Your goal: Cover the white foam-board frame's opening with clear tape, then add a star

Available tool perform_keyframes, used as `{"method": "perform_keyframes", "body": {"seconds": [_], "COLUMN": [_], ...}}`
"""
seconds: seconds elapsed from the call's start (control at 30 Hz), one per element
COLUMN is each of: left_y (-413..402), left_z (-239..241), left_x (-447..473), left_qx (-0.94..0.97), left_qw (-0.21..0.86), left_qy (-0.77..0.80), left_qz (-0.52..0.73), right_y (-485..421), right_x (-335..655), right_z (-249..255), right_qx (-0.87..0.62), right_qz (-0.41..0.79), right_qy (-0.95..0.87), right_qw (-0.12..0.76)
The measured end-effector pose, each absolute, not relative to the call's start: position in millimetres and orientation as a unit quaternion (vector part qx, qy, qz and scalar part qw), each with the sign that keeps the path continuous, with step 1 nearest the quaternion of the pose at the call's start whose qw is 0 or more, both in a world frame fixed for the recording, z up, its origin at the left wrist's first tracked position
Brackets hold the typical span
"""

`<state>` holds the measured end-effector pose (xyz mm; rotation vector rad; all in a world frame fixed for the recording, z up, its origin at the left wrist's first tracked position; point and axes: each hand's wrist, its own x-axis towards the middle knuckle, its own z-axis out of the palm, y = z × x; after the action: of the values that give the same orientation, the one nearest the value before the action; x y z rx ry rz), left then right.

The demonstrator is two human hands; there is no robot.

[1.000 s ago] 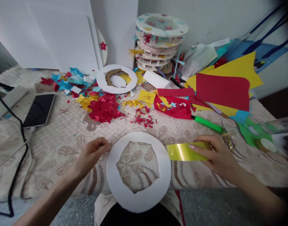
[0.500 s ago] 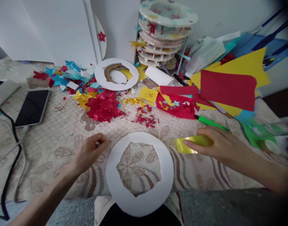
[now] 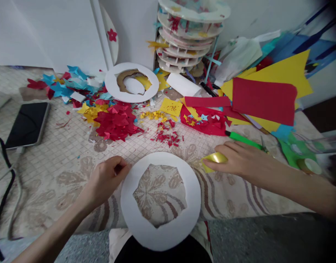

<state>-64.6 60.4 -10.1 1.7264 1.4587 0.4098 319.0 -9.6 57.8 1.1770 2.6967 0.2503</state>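
A white ring (image 3: 191, 190) with a jagged, many-cornered opening lies in front of me, its near edge jutting past the table edge over my lap. At its upper left rim is my left hand (image 3: 107, 180), its fingers curled and pinched together. The fingertips reach the rim or stop just beside it; anything between them is too small to make out. My right hand (image 3: 233, 159) grips a shiny yellow strip (image 3: 217, 157), which looks thin and curls over at the thumb, right of the ring. Beyond that hand lies a green-handled tool (image 3: 244, 140).
Red paper stars (image 3: 117, 122) and small red scraps (image 3: 168, 135) lie beyond the ring. A second white ring (image 3: 111, 86) rests behind them, near a stacked white tiered model (image 3: 184, 47). Red paper sheets (image 3: 263, 100) lie right; a phone (image 3: 27, 124) with cable lies left.
The yellow strip has turned and curled in my right hand, which has rotated and shifted slightly left. My left hand has moved a little closer to the ring. The view has shifted slightly.
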Motion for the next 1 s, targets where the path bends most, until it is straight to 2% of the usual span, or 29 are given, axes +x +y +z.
{"method": "perform_keyframes", "body": {"seconds": [0.17, 0.47, 0.63, 0.83, 1.0], "left_y": [60.2, 59.4, 58.6, 60.5, 62.1], "left_z": [-15.0, -17.4, -17.1, -23.5, -22.4], "left_x": [-66.2, -66.4, -65.6, -67.7, -66.8], "left_qx": [0.691, 0.723, 0.723, 0.746, 0.755], "left_qw": [0.409, 0.379, 0.376, 0.358, 0.345], "left_qy": [0.571, 0.56, 0.562, 0.552, 0.551], "left_qz": [0.171, 0.141, 0.141, 0.1, 0.084], "right_y": [-2.7, 0.6, 2.0, 2.3, 1.9], "right_x": [311.1, 308.4, 310.1, 307.7, 305.1], "right_z": [60.0, 60.4, 59.3, 63.1, 64.7], "right_qx": [0.37, 0.361, 0.369, 0.352, 0.353], "right_qz": [0.101, 0.111, 0.089, 0.128, 0.123], "right_qy": [0.915, 0.916, 0.919, 0.914, 0.913], "right_qw": [0.128, 0.136, 0.109, 0.159, 0.163]}}
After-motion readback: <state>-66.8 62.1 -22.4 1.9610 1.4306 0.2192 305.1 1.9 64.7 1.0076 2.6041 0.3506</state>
